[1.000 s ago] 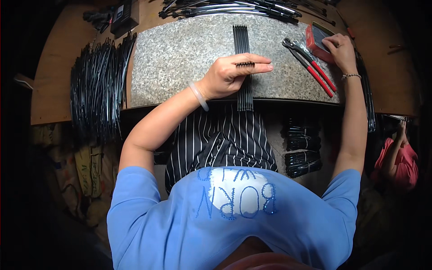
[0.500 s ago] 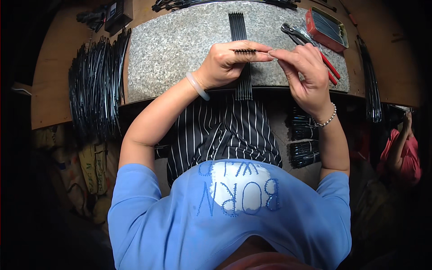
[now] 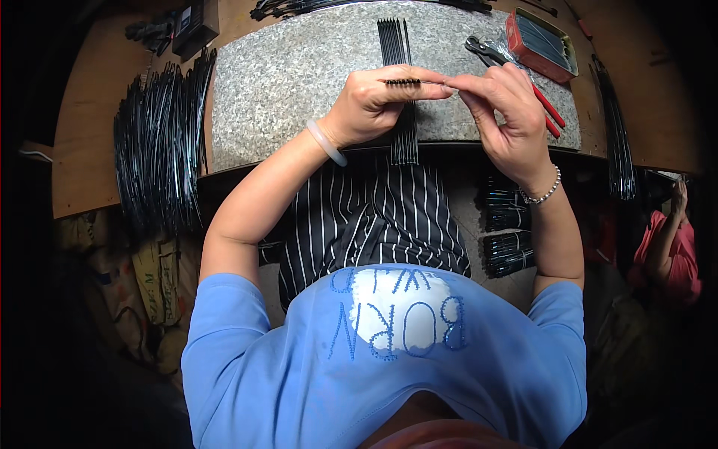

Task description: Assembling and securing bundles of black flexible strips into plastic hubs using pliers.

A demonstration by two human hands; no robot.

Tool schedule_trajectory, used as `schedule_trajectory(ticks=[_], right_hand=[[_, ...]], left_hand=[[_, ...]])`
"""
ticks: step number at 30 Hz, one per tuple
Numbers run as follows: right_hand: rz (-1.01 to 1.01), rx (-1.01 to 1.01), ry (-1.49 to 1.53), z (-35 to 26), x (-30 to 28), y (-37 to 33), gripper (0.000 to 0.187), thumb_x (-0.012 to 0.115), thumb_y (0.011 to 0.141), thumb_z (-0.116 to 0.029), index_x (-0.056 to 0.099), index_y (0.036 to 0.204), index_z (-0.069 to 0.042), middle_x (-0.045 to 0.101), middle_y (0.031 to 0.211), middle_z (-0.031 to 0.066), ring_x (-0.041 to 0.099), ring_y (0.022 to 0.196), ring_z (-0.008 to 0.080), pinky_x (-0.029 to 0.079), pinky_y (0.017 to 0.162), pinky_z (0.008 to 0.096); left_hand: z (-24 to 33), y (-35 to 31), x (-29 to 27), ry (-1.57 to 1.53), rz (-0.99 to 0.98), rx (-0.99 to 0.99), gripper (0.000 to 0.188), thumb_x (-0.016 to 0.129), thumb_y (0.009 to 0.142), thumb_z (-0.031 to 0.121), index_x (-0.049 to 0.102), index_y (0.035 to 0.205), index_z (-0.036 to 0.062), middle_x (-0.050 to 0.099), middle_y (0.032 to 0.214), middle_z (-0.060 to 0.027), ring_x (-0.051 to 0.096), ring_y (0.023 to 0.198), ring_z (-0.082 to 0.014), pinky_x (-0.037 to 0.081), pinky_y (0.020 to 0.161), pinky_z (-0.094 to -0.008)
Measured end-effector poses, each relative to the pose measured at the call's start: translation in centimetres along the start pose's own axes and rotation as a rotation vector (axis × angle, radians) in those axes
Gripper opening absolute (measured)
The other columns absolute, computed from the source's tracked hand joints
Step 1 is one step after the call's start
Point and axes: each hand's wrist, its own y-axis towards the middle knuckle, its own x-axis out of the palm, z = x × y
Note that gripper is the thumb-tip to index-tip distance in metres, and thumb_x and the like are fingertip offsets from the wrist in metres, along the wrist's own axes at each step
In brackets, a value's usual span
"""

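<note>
One left hand [image 3: 370, 101] meets one right hand [image 3: 512, 112] over one rod row [image 3: 391, 45].

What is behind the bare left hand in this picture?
Behind the left hand, a row of thin, straight black rods shows above and below it, with a grey speckled slab beyond. The hand covers most of their middle, so the grip there is hidden.

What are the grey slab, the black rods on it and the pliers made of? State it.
Grey slab: likely granite or similar stone, speckled, matte. Black rods: perhaps plastic or coated metal; slight sheen. Pliers: dark metal head, probably steel; smooth red handles, likely plastic-coated.
</note>
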Motion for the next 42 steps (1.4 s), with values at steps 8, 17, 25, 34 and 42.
schedule_trajectory(ticks=[8, 17, 25, 34, 42], right_hand=[[-0.02, 0.008, 0.038, 0.0, 0.1, 0.1, 0.021, 0.062, 0.079, -0.002, 0.067, 0.095, -0.013, 0.046, 0.066, -0.0036, 0.038, 0.062, 0.0126, 0.033, 0.066, 0.0231], [-0.021, -0.264, -0.205, 0.7, -0.7, 1.3, 0.019, 0.062, 0.078, -0.002, 0.068, 0.093, -0.012, 0.047, 0.068, -0.0036, 0.038, 0.062, 0.0125, 0.033, 0.066, 0.0232], [-0.076, -0.172, -0.051, 0.5, -0.6, 1.3, 0.021, 0.063, 0.076, -0.002, 0.069, 0.093, -0.012, 0.048, 0.071, -0.0031, 0.04, 0.064, 0.0123, 0.034, 0.067, 0.023], [-0.079, -0.078, 0.076, -0.1, -0.3, 1.2, 0.022, 0.064, 0.074, 0.0, 0.068, 0.093, -0.009, 0.054, 0.076, -0.0005, 0.045, 0.067, 0.0129, 0.037, 0.069, 0.0235], [-0.003, -0.112, 0.064, -0.1, 1.1, 1.1, 0.027, 0.062, 0.075, -0.001, 0.067, 0.099, -0.012, 0.053, 0.078, -0.0023, 0.046, 0.069, 0.0114, 0.035, 0.071, 0.0228]], left_hand=[[-0.1, -0.1, -0.2, -0.003, -0.012, -0.004, 0.051, 0.05, 0.066, -0.014, 0.071, 0.101, 0.0164, 0.066, 0.107, -0.002, 0.065, 0.08, -0.0146, 0.053, 0.07, -0.0214], [-0.5, -0.3, -0.2, -0.034, -0.011, 0.018, 0.051, 0.051, 0.065, -0.014, 0.07, 0.101, 0.016, 0.066, 0.107, -0.0021, 0.066, 0.081, -0.016, 0.054, 0.071, -0.0222], [-0.6, -0.4, -0.3, -0.006, -0.029, 0.03, 0.055, 0.052, 0.061, -0.014, 0.07, 0.102, 0.0164, 0.066, 0.108, -0.0022, 0.066, 0.081, -0.0171, 0.054, 0.071, -0.0227], [-0.2, -0.3, -0.3, 0.021, -0.056, 0.033, 0.055, 0.052, 0.058, -0.015, 0.07, 0.101, 0.0158, 0.065, 0.109, -0.002, 0.066, 0.082, -0.017, 0.054, 0.072, -0.0233], [-0.1, -0.5, -0.3, 0.027, -0.043, 0.012, 0.051, 0.055, 0.059, -0.014, 0.071, 0.098, 0.0143, 0.065, 0.109, -0.0017, 0.065, 0.08, -0.0168, 0.053, 0.071, -0.0236]])
